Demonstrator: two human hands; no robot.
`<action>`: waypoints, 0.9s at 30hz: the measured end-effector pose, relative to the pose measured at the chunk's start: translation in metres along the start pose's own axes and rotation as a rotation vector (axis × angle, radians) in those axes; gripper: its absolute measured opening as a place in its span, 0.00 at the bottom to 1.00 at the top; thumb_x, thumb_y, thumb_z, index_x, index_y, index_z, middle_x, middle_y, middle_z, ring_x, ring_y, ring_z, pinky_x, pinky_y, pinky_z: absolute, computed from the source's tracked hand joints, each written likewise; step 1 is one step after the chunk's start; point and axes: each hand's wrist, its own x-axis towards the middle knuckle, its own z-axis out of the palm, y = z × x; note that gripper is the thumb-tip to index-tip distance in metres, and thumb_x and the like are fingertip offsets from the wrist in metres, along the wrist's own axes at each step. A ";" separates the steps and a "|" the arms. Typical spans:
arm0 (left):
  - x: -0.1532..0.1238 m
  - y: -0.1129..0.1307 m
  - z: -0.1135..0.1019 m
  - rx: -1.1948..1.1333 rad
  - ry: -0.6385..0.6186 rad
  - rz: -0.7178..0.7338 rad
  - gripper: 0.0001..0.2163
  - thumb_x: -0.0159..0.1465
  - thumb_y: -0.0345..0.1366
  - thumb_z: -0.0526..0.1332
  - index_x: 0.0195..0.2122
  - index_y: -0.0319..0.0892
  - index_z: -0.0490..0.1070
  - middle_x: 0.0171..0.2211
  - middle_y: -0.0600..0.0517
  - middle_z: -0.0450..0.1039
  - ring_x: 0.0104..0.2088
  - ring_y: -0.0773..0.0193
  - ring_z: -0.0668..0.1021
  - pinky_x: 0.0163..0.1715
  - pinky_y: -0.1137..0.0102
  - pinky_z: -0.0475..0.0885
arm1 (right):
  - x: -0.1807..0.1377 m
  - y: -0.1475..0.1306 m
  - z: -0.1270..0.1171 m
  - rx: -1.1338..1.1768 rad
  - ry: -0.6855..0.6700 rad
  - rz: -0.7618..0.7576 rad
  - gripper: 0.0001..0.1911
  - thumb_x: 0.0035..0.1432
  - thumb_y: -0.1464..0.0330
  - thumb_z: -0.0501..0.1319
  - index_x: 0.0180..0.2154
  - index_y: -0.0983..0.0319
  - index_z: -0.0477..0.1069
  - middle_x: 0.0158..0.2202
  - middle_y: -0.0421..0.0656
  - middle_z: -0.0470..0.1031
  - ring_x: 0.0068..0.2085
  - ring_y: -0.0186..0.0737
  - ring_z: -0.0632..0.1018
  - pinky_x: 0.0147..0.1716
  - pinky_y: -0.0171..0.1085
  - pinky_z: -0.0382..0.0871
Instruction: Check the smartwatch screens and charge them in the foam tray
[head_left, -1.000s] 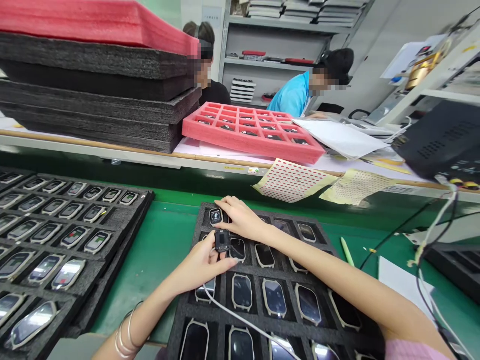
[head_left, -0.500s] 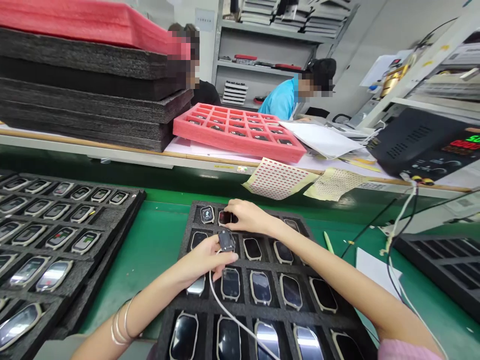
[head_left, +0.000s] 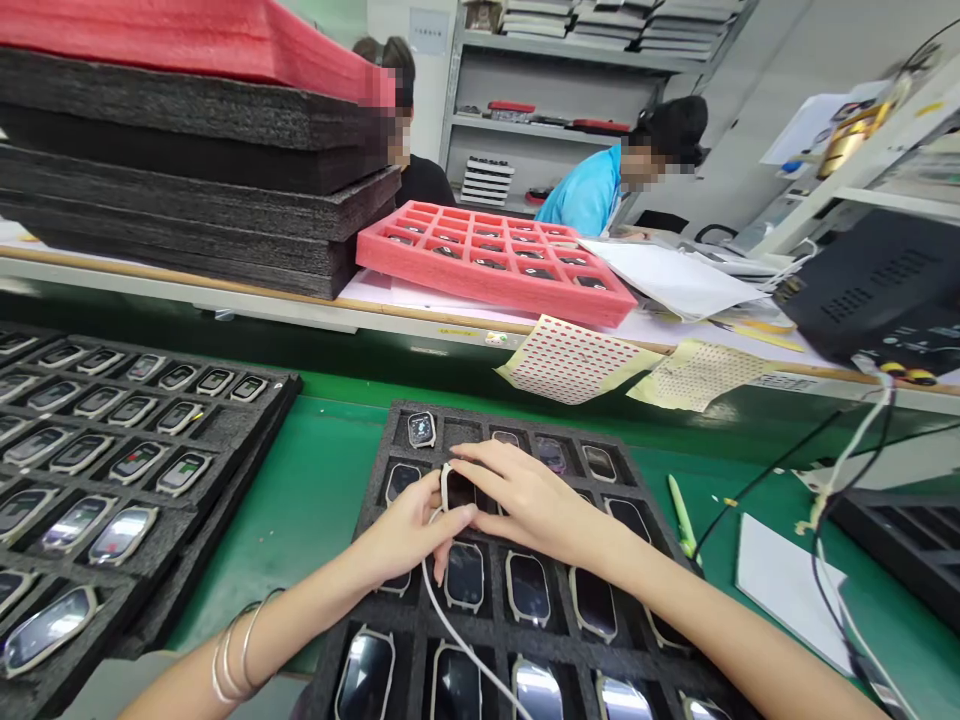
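A black foam tray (head_left: 375,480) of smartwatch bodies lies on the green mat in front of me. My left hand (head_left: 409,530) is closed on a small charger puck with a white cable (head_left: 450,630) trailing toward me. My right hand (head_left: 529,500) holds a watch body (head_left: 456,490) against that puck, both hands meeting over the tray's second row. One watch (head_left: 421,428) with a lit screen sits in the far left pocket; the pocket beside it is empty.
A second black tray (head_left: 217,425) full of lit watches lies at left. A red foam tray (head_left: 487,285), stacked black foam, sticker sheets (head_left: 570,360) and a black device (head_left: 877,290) sit on the raised shelf. A green pen (head_left: 681,500) and paper lie right. Two people sit beyond.
My right hand lifted a watch out of the top row's second pocket and drew it back to my left hand. The left hand stayed over the second row.
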 end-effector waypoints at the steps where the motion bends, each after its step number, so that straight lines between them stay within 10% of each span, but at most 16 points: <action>1: 0.000 -0.001 0.000 0.002 0.016 0.006 0.23 0.60 0.46 0.61 0.50 0.37 0.60 0.19 0.61 0.62 0.12 0.74 0.67 0.11 0.79 0.64 | 0.000 -0.001 0.003 -0.028 0.020 -0.019 0.18 0.61 0.71 0.58 0.52 0.67 0.63 0.49 0.55 0.68 0.49 0.52 0.71 0.48 0.51 0.68; 20: -0.004 -0.001 0.003 0.086 0.023 -0.022 0.15 0.61 0.42 0.61 0.44 0.37 0.66 0.29 0.53 0.71 0.09 0.80 0.61 0.05 0.82 0.53 | -0.006 -0.003 0.001 0.025 -0.015 -0.034 0.17 0.60 0.73 0.58 0.51 0.69 0.65 0.48 0.55 0.71 0.46 0.51 0.72 0.46 0.49 0.67; 27: -0.006 0.003 -0.001 0.044 -0.070 -0.044 0.15 0.60 0.44 0.62 0.36 0.34 0.68 0.26 0.50 0.73 0.10 0.79 0.60 0.06 0.81 0.52 | 0.001 0.018 -0.004 0.493 0.009 0.002 0.14 0.63 0.66 0.61 0.48 0.63 0.69 0.45 0.47 0.72 0.46 0.43 0.73 0.47 0.41 0.68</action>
